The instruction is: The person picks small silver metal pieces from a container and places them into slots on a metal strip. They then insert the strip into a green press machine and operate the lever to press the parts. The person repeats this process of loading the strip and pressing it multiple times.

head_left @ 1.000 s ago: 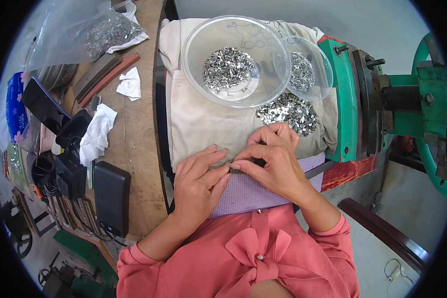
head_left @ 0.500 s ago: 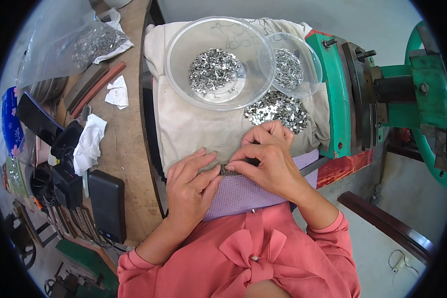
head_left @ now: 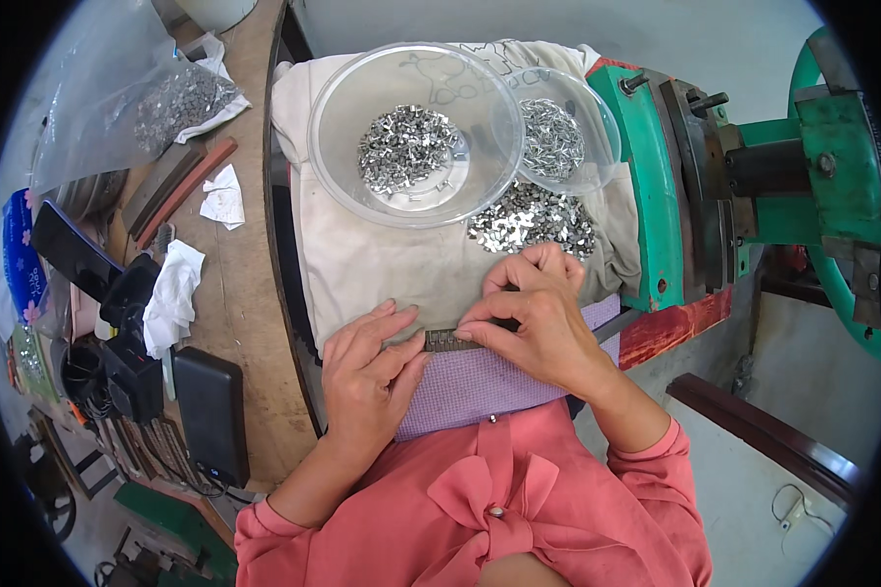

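Note:
A short dark slotted strip (head_left: 444,340) lies crosswise at the near edge of the beige cloth, bordering the purple cloth, with small bright bits along its face. My left hand (head_left: 367,364) grips its left end between thumb and fingers. At the strip's right part, my right hand (head_left: 538,315) is closed, thumb and forefinger pinched together; whatever they hold is too small or hidden to name. Just beyond the right hand, a loose pile of small shiny metal pieces (head_left: 538,221) spreads over the beige cloth (head_left: 362,264).
A large clear bowl (head_left: 323,161) of small metal pieces stands behind, beside a smaller clear tub (head_left: 602,161) of thin metal pieces. Right is a green machine (head_left: 656,235) with a handwheel. The wooden bench (head_left: 255,323) at left carries a black power bank (head_left: 212,416) and crumpled tissue (head_left: 173,293).
My right hand has slid slightly right along the strip, uncovering more of its slots. My left hand keeps its grip. The whole view has shifted a little.

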Demonstrator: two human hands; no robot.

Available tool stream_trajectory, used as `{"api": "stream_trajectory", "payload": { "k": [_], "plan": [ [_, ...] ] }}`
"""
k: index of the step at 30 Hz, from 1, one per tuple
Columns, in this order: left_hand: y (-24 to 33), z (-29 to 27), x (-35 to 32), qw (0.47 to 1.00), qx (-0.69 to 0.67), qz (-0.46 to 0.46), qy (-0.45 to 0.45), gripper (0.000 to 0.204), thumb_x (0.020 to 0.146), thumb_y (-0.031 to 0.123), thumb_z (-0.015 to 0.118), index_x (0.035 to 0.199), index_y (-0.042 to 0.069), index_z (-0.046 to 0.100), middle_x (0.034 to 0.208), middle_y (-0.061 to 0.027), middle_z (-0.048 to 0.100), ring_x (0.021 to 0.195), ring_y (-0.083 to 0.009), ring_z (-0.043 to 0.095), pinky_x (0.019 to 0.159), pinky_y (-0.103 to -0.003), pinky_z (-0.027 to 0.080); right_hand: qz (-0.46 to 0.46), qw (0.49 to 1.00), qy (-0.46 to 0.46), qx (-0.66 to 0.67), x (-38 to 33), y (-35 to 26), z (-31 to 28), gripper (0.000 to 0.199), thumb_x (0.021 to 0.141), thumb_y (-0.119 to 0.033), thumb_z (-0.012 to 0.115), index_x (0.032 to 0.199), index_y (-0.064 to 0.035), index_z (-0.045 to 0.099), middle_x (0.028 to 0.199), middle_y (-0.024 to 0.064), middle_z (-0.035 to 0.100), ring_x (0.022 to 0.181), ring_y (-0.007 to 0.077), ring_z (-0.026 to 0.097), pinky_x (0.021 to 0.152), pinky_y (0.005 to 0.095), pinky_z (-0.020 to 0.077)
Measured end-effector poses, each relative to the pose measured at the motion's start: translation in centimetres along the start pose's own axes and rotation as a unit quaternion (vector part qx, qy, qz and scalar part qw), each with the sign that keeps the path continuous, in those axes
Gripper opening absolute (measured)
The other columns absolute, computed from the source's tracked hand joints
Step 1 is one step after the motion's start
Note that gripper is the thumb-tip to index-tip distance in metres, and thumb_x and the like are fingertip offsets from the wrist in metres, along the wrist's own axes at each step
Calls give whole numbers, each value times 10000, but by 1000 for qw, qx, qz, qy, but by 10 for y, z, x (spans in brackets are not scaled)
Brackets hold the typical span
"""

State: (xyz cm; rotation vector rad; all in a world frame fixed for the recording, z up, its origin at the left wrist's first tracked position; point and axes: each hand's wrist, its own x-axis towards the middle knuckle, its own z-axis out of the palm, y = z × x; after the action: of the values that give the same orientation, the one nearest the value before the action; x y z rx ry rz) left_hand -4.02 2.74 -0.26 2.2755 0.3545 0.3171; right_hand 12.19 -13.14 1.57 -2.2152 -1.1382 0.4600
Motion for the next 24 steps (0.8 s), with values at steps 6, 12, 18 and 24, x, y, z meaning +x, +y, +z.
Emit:
{"api": "stream_trajectory", "payload": {
  "k": [6,12,18,24],
  "plan": [
    [0,2,2,1000,1,13,8,279,716,47,836,985,71,766,1191,-73,717,1183,-303,648,969,-403,450,9,1000,-1,5,0,-2,-1,160,717,-305,858,793,-178,797,915,-45,585,1010,231,465,951,443,256],
    [-1,2,2,1000,9,21,19,283,707,43,839,977,70,757,1181,-64,717,1167,-296,655,950,-407,456,7,1000,-3,-19,-4,3,-9,175,715,-318,859,789,-174,793,914,-46,585,1004,233,464,946,443,257],
    [0,1,2,1000,9,21,13,287,704,42,840,977,69,756,1179,-64,718,1165,-297,655,951,-409,458,13,1000,-5,-13,-3,0,-6,172,726,-323,852,801,-175,805,913,-46,587,1006,233,461,947,444,253],
    [1,0,1,1000,-4,-7,-1,279,718,34,830,991,63,775,1208,-89,718,1213,-315,635,1022,-404,434,16,999,-7,-30,-9,7,-16,172,724,-329,854,808,-185,808,914,-48,586,1009,234,457,940,443,254]
  ]
}}
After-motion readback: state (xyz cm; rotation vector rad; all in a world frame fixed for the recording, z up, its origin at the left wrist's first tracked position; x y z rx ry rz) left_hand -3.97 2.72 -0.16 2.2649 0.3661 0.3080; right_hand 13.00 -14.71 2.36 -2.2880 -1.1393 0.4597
